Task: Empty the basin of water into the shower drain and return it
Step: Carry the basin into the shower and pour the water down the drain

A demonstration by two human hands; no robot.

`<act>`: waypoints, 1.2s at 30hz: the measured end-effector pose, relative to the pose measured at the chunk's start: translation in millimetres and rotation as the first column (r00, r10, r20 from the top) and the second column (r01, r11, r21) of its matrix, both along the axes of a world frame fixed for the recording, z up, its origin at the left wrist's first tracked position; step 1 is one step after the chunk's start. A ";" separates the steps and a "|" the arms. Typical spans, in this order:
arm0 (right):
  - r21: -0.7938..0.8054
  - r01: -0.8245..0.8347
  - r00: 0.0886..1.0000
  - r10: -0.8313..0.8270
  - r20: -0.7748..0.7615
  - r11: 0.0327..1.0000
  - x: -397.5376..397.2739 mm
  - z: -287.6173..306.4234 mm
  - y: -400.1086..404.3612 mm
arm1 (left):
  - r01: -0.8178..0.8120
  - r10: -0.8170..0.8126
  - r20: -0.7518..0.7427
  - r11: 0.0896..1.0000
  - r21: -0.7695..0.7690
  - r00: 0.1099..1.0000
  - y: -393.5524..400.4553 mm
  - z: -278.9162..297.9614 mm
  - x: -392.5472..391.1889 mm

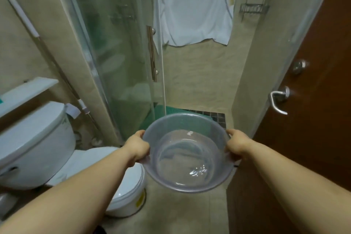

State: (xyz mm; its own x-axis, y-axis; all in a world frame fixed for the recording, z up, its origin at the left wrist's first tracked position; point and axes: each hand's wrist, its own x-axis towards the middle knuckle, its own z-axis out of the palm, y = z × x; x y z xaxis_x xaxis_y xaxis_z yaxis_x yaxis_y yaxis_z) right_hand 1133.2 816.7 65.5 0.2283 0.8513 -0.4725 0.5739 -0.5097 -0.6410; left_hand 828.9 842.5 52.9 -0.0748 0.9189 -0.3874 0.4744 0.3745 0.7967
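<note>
Your left hand, right hand clamp opposite basin rims: level carry keeps water in toward far shower.

Shower drain — out of sight

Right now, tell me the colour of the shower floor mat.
Green, textured mat, seen beyond the basin in the head view.

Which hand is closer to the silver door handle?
Right. The right hand grips the clear plastic basin just left of the silver door handle; the left hand holds the far rim.
</note>
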 end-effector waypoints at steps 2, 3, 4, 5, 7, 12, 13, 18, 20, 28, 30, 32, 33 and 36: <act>-0.013 0.003 1.000 -0.004 -0.014 1.000 14.9 -1.8 44.2 | -0.013 0.014 0.037 1.000 -0.006 0.999 38.8 -1.5 16.0; -0.019 0.015 1.000 -0.015 -0.020 1.000 23.2 -1.3 68.2 | -0.021 0.021 0.048 1.000 -0.005 0.999 61.2 -1.7 25.4; -0.006 0.023 0.999 -0.023 -0.026 1.000 27.9 -1.4 81.8 | -0.020 0.020 0.053 1.000 0.003 0.998 73.2 -0.8 31.4; -0.001 0.025 0.999 -0.025 -0.028 1.000 34.5 -1.0 103.0 | -0.027 0.026 0.064 1.000 0.006 0.998 93.7 -1.5 40.0; 0.004 0.018 1.000 -0.018 -0.015 1.000 48.2 -3.4 143.4 | -0.029 0.027 0.058 0.999 0.043 0.998 134.5 -6.4 55.5; 0.046 0.057 0.998 -0.058 0.017 0.997 75.3 -7.3 235.4 | -0.011 0.006 0.059 0.997 0.074 0.998 234.9 -15.2 86.5; 0.040 0.079 0.997 -0.080 0.010 0.996 80.8 -8.5 259.6 | 0.002 -0.006 0.065 0.998 0.067 0.998 264.9 -16.8 94.0; 0.069 0.149 0.988 -0.151 0.023 0.986 104.1 -10.8 344.3 | 0.078 -0.078 -0.004 0.993 0.091 0.997 376.2 -19.6 120.8; 0.069 0.183 0.982 -0.185 0.022 0.981 116.5 -10.5 380.6 | 0.112 -0.112 -0.007 0.991 0.079 0.994 423.5 -22.0 136.4; 0.048 0.155 0.987 -0.157 0.043 0.987 177.5 -9.6 518.7 | 0.126 -0.126 0.011 0.992 -0.010 0.992 564.6 -29.5 198.1; 0.047 0.117 0.991 -0.120 0.066 0.992 193.2 -12.6 559.3 | 0.079 -0.079 0.033 0.997 -0.006 0.996 590.6 -29.4 211.0; 0.028 0.083 0.995 -0.085 0.057 0.996 206.4 -17.4 596.9 | 0.033 -0.033 0.047 0.999 -0.001 0.998 612.5 -30.3 221.8; 0.016 0.057 0.997 -0.058 0.057 0.998 212.7 -18.6 616.2 | 0.017 -0.017 0.062 1.000 -0.001 0.998 624.3 -30.9 227.6; 0.035 0.012 0.996 -0.016 0.092 0.999 225.3 -21.6 669.2 | -0.017 0.017 0.063 1.000 -0.010 0.998 661.2 -34.7 237.7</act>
State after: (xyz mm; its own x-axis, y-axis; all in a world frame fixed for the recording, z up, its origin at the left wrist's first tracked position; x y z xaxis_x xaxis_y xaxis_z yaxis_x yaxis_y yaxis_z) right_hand 1358.5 1485.9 43.8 0.2815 0.8628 -0.4198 0.6242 -0.4969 -0.6028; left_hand 1066.5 1503.7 18.2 -0.0654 0.9140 -0.4005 0.4164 0.3897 0.8214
